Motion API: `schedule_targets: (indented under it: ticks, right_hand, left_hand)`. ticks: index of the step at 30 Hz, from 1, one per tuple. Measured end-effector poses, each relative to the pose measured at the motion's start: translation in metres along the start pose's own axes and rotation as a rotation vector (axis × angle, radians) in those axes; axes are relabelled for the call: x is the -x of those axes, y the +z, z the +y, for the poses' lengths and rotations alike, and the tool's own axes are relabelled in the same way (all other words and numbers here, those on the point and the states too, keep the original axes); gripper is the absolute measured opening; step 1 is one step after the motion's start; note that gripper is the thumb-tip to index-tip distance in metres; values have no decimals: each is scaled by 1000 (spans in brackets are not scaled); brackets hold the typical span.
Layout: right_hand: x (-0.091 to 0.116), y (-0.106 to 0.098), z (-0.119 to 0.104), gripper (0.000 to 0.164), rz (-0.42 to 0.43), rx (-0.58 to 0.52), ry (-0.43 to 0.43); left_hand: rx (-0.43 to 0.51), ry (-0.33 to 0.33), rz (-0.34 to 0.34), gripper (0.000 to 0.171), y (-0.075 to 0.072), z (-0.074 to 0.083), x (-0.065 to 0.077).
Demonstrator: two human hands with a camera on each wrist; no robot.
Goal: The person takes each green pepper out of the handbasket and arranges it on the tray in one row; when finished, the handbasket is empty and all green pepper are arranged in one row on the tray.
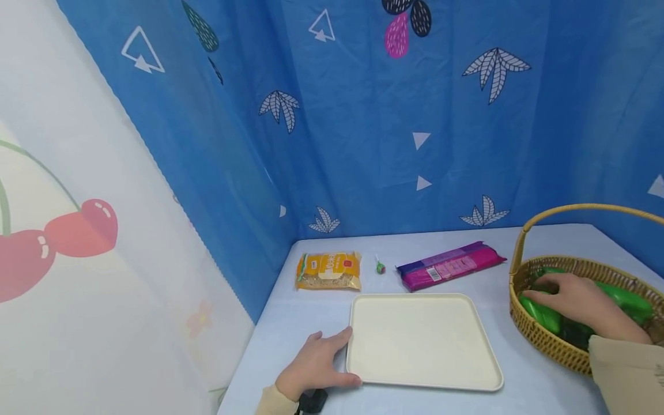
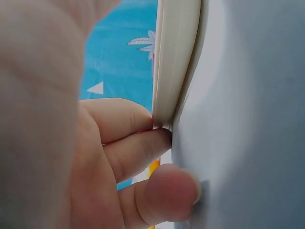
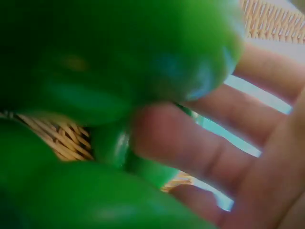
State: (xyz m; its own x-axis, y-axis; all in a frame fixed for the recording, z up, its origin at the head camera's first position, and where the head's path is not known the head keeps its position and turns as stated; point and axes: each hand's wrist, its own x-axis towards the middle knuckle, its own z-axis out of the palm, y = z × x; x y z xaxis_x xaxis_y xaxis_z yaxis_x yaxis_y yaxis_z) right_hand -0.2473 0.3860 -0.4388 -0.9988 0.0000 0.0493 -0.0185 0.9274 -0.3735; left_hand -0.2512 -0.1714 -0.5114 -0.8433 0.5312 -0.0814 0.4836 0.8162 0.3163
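Observation:
At the left edge of a cream rectangular tray (image 1: 422, 343), my left hand (image 1: 319, 364) rests with thumb and fingers spread. Its fingertips touch the tray's rim (image 2: 177, 57) in the left wrist view. My right hand (image 1: 583, 302) reaches into a wicker basket (image 1: 544, 343) at the right. There its fingers curl against a glossy green pepper (image 1: 540, 316), which fills the top of the right wrist view (image 3: 143, 52). Another green pepper (image 1: 625, 301) lies deeper in the basket, partly behind the hand and wrist.
Behind the tray lie a yellow-orange food packet (image 1: 329, 271), a small wrapped lollipop (image 1: 380, 267) and a long purple-pink packet (image 1: 451, 265). The basket's tall handle (image 1: 586, 206) arches over its contents. A blue patterned curtain (image 1: 373, 161) hangs along the table's far edge.

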Motion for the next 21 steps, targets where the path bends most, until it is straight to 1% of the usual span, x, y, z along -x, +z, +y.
schedule_targets:
  ticks: [4, 7, 10, 13, 16, 21]
  right_hand:
    - [-1, 5, 1, 88, -81, -1, 12]
    - [-2, 9, 2, 95, -109, 1, 28]
    - [-3, 9, 2, 97, -127, -9, 36]
    - [-3, 10, 2, 94, -144, -19, 35]
    - [-1, 10, 3, 87, -124, -33, 22]
    - [2, 9, 2, 70, -37, -79, 3]
  left_hand:
    - [5, -8, 2, 120, 1, -1, 1]
    - [11, -11, 5, 120, 1, -2, 1]
    - [16, -7, 9, 120, 1, -2, 1]
    - [16, -3, 10, 119, 1, -1, 1]
    - [15, 2, 10, 119, 1, -1, 1]
    - [12, 9, 17, 119, 0, 0, 0]
